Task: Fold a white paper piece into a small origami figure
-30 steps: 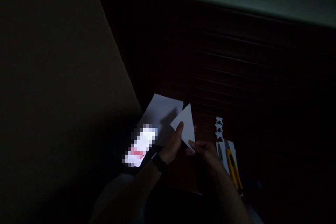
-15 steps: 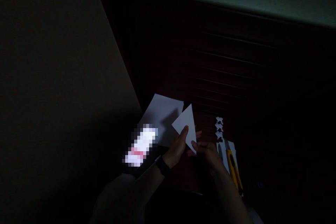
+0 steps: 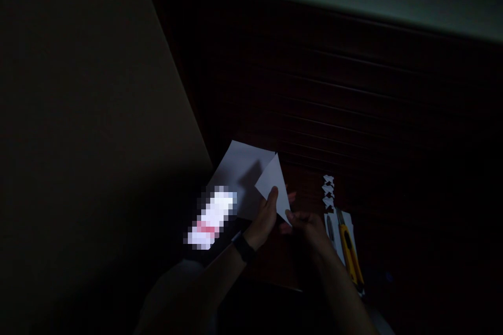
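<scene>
A white piece of paper (image 3: 271, 178), triangular in outline, is held up between my hands. My left hand (image 3: 266, 219) grips it with the thumb on the near face and the fingers behind, partly hidden. My right hand (image 3: 312, 227) pinches its lower right corner between thumb and finger. Behind and to the left lies a larger white sheet (image 3: 243, 159), with a shadow cast on it. To the right of my right hand, a yellow utility knife (image 3: 349, 254) and a slim grey pen-like item (image 3: 330, 227) rest on white paper (image 3: 338, 235).
Small folded paper pieces (image 3: 328, 191) stand in a row beyond the knife. A glowing, pixelated screen (image 3: 212, 217) lies left of my left hand. The dark wooden tabletop (image 3: 271, 267) meets a pale wall (image 3: 98, 115) on the left. The room is dim.
The held paper has tilted and its top point has shifted left, so it looks narrower. My left hand has moved slightly left with it; both hands keep their hold.
</scene>
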A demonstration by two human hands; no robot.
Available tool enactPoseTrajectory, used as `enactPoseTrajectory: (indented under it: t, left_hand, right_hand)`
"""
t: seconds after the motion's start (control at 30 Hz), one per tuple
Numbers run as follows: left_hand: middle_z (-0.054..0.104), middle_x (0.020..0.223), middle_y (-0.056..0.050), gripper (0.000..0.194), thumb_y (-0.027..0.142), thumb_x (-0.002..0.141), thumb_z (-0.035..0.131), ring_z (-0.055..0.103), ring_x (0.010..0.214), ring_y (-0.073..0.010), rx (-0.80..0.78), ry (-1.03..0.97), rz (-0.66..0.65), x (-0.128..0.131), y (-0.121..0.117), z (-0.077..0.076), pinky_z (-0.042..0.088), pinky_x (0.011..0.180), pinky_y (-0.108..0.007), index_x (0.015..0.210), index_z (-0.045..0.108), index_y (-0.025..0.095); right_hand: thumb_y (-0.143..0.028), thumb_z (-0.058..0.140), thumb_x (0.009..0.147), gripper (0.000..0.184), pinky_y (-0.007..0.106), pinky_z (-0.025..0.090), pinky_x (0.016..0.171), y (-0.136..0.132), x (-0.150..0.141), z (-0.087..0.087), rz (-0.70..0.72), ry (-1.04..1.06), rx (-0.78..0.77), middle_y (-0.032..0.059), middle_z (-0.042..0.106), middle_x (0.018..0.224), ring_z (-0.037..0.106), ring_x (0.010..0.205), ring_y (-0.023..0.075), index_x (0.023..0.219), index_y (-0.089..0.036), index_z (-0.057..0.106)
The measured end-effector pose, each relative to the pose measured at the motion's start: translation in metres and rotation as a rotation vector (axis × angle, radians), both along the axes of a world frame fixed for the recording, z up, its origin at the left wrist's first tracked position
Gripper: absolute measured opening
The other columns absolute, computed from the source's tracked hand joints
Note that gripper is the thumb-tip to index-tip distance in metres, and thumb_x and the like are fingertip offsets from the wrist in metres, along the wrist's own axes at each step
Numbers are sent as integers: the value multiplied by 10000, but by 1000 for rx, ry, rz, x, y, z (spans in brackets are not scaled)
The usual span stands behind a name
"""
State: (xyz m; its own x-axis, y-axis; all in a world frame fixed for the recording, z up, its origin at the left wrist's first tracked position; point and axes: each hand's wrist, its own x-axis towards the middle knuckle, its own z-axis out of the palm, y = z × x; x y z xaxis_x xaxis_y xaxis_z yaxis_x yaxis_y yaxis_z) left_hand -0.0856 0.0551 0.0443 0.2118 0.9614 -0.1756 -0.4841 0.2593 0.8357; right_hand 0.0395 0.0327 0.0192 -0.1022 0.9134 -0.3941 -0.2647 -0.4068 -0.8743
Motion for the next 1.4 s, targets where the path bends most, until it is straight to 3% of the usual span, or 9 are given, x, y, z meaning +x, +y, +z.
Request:
enactPoseTrajectory:
  t: [0.2,0.53,0.67,1.1,1.4]
  left_hand:
    - [556,1177,-144,520,482,838,373,501,1100,-270,-17,-26,-16,-1,1,1,326,958,-429,1231,457,152]
    - [561,1168,-150,477,443,830,427,527,1065,-279,-11,-34,-56,4,-2,0,370,919,-449,1216,462,165]
    - [565,1163,-150,458,427,832,435,519,1078,-271,-3,-28,-25,2,0,1,355,938,-444,1198,471,154]
    - [552,1179,-157,464,418,833,428,523,1069,-282,-39,-53,-31,-1,2,0,370,919,-447,1205,471,144]
    - [556,1169,-166,458,425,842,418,525,1068,-282,-14,-29,-81,4,-3,-3,381,906,-453,1211,445,155]
  right_hand:
    - [-436,670,663,342,280,478,540,-1,1,3,56,3,-17,84,669,582,617,482,168,734,-102,663]
    - [-443,690,635,349,285,485,560,-1,-2,2,5,14,3,83,676,628,625,527,169,743,-112,666]
    - [-405,718,613,300,268,479,565,-1,-3,1,-19,-27,1,70,668,591,626,528,161,657,-117,644]
    - [-410,688,645,312,284,481,535,-1,1,9,61,46,-68,70,642,532,607,486,166,671,-104,635]
    - [-451,691,628,351,271,472,530,0,-3,5,44,35,-1,70,651,573,609,512,162,692,-107,657]
